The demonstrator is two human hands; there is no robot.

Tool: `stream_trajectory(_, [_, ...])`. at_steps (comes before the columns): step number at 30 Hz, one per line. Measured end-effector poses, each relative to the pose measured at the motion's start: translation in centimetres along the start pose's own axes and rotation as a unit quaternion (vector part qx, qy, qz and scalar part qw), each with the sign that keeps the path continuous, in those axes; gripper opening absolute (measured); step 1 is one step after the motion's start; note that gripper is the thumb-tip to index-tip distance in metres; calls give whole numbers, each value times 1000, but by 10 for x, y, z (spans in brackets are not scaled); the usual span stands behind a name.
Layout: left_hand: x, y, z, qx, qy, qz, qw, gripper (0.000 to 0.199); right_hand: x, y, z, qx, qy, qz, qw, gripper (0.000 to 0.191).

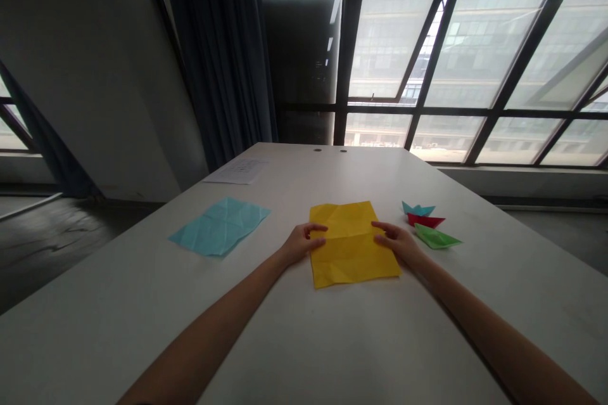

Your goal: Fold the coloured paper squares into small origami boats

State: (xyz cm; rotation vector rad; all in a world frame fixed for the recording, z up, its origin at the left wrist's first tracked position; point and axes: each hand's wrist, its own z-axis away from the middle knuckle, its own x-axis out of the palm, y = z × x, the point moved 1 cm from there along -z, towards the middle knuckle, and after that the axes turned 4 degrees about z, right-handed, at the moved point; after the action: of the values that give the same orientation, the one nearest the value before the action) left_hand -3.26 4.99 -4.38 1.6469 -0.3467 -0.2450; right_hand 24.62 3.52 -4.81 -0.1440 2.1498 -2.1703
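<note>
A yellow sheet of paper (pixel 349 250) with crease lines across it is held by its two side edges just in front of me. My left hand (pixel 304 242) pinches the left edge between thumb and fingers. On the opposite edge, my right hand (pixel 395 241) grips the paper the same way. Close by on the right sit three small folded paper boats: a blue one (pixel 418 210), a red one (pixel 425 221) and a green one (pixel 436 237). Off to the left, a creased light blue sheet of paper (pixel 221 226) lies flat.
Everything rests on a long white table (pixel 361 335). A printed white sheet (pixel 240 170) lies near its far left edge. Two small dark round fittings (pixel 318 150) mark the far end. Beyond stand a dark blue curtain (pixel 221 44) and large windows (pixel 399 37), one tilted ajar.
</note>
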Motion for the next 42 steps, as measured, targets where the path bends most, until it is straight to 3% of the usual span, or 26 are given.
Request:
stream_trajectory(6, [-4, -3, -4, -3, 42, 32, 999, 37, -7, 5, -5, -42, -12, 68, 997, 45])
stream_trajectory(11, [-4, -3, -3, -24, 19, 27, 999, 51, -10, 8, -6, -58, 26, 138, 988, 47])
stream_trajectory(13, [-6, -3, -4, -15, 37, 6, 999, 47, -9, 8, -5, -61, 29, 166, 984, 45])
stream_trajectory(17, [-10, -2, -8, 25, 109, -101, 989, 33, -5, 7, -6, -104, 46, 228, 967, 37])
stream_trajectory(20, [-10, 12, -6, 91, 182, -253, 946, 24, -2, -1, -5, -199, 108, 293, 929, 29])
stream_trajectory(23, [-4, 35, -2, 127, 128, -339, 923, 13, 4, -10, -1, -226, 99, 253, 936, 28])
stream_trajectory(26, [3, 56, -1, 100, 13, -324, 940, 15, 10, -17, 3, -164, 89, 158, 970, 32])
stream_trajectory(33, [-12, 67, -10, 45, -2, -204, 978, 33, 14, -22, 5, -99, 91, 54, 989, 40])
stream_trajectory(38, [-23, 72, -7, 13, -52, -298, 953, 26, 23, -21, 8, -68, 32, 65, 995, 43])
stream_trajectory(42, [-2, 73, 2, 19, -92, -377, 921, 25, 33, -17, 10, -45, -16, 77, 996, 40])
